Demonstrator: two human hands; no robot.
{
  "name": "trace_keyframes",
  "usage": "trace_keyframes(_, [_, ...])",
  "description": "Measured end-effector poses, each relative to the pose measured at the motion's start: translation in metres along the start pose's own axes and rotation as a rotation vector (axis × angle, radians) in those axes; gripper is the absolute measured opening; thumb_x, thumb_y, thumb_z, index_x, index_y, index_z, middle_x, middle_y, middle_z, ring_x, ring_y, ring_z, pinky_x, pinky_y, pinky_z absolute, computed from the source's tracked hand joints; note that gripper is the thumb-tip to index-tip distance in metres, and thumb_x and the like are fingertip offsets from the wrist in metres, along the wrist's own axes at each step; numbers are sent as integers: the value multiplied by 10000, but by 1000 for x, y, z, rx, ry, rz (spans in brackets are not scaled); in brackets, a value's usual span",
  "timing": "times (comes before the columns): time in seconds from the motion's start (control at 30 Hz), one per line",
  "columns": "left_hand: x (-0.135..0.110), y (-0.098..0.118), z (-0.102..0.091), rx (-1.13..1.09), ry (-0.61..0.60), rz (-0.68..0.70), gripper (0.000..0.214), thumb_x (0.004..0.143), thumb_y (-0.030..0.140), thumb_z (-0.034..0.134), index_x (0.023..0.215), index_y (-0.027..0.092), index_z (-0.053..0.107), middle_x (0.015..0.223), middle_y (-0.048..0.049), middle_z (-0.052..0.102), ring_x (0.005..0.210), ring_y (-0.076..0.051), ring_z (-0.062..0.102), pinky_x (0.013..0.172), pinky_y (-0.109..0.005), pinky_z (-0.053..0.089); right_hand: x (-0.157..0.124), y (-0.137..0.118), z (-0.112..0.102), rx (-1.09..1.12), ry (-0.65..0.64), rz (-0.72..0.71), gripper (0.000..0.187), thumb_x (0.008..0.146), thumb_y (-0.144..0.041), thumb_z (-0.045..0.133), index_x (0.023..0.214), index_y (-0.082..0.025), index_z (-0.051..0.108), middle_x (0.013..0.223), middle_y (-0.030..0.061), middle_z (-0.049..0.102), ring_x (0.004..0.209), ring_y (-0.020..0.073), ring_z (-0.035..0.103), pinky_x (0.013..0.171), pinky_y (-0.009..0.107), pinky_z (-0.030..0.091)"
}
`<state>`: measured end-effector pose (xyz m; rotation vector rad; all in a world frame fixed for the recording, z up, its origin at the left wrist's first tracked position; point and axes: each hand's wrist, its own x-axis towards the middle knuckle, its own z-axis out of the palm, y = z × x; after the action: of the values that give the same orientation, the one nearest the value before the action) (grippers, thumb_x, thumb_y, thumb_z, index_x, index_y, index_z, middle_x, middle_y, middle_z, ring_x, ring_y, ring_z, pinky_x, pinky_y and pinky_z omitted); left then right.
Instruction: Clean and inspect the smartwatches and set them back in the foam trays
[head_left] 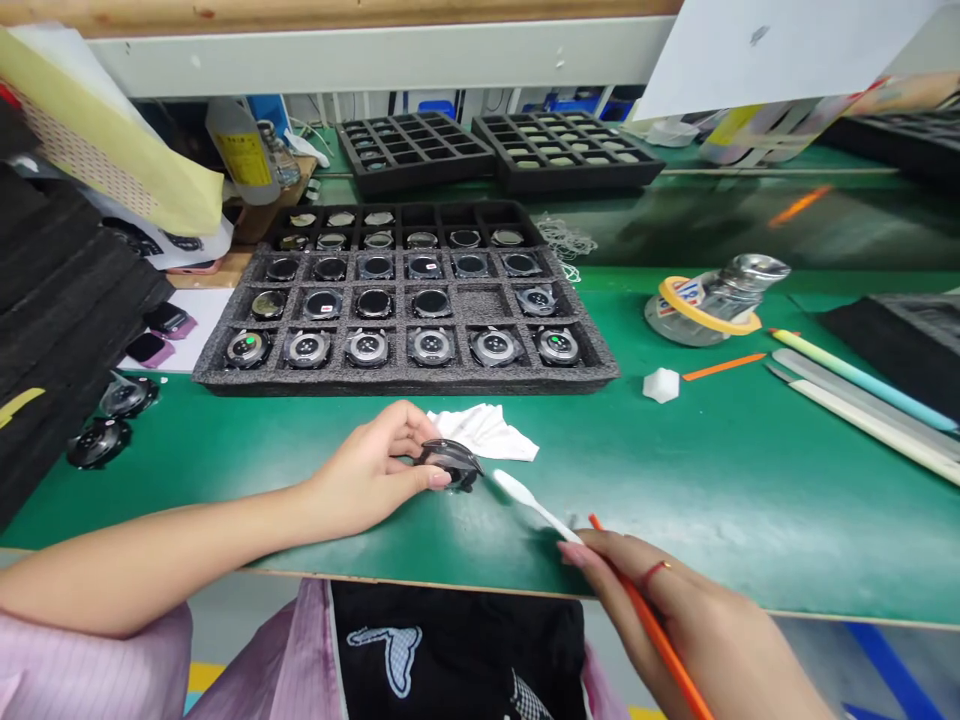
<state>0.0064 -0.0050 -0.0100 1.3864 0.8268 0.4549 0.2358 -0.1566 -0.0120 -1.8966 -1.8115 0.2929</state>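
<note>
My left hand (375, 465) is closed around a dark round watch case (448, 462), holding it against the green mat near the front edge. A crumpled white cloth (484, 430) lies just behind the case. My right hand (660, 600) pinches a white swab (529, 500) whose tip touches the right side of the case, and it also holds a thin orange stick (649, 620) that runs back along the hand.
A grey foam tray (585, 372) with several watch cases stands behind. More black trays (420, 150) sit farther back. A glass dispenser bottle (720, 295), a white block (661, 385), long tools (862, 400) lie right. Loose cases (97, 440) and black foam (45, 330) lie left.
</note>
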Motion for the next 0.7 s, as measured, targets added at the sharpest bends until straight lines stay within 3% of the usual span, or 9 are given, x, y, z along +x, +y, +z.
trace_keyframes(0.13, [-3, 4, 2, 0, -120, 62, 466, 887, 209, 658, 1338, 249, 547, 1148, -62, 576, 1043, -192, 650, 847, -336, 613, -5, 2, -5, 33, 104, 88, 392, 1011, -527, 485, 920, -231, 726, 761, 51, 775, 574, 181, 719, 557, 228, 564])
trace_keyframes(0.23, [-5, 7, 4, 109, -143, 121, 277, 935, 286, 625, 1200, 213, 653, 1174, -83, 584, 1050, -195, 629, 806, -300, 609, -1, -21, 3, 126, 182, 65, 309, 1041, -428, 471, 927, -231, 680, 705, 17, 725, 517, 134, 634, 592, 216, 554])
trace_keyframes(0.37, [-4, 8, 5, 150, -48, 111, 204, 864, 274, 728, 1000, 187, 603, 945, -29, 685, 893, -156, 670, 838, -305, 577, 12, -43, 16, 157, 163, -33, 218, 1040, -341, 497, 966, -225, 666, 774, 17, 731, 560, 107, 640, 565, 183, 527])
trace_keyframes(0.6, [1, 5, 4, -31, -59, -19, 293, 807, 233, 770, 877, 197, 488, 880, -18, 720, 825, -153, 723, 780, -301, 556, 4, -7, 9, -35, 61, -63, 315, 1039, -423, 472, 962, -239, 716, 890, 44, 807, 601, 170, 754, 494, 212, 548])
trace_keyframes(0.7, [3, 4, 2, -47, -68, -29, 304, 800, 214, 771, 876, 196, 477, 887, -16, 720, 831, -146, 722, 770, -286, 547, 3, -11, 9, -9, 116, -14, 299, 1039, -418, 484, 985, -226, 706, 815, 41, 786, 576, 157, 725, 565, 217, 572])
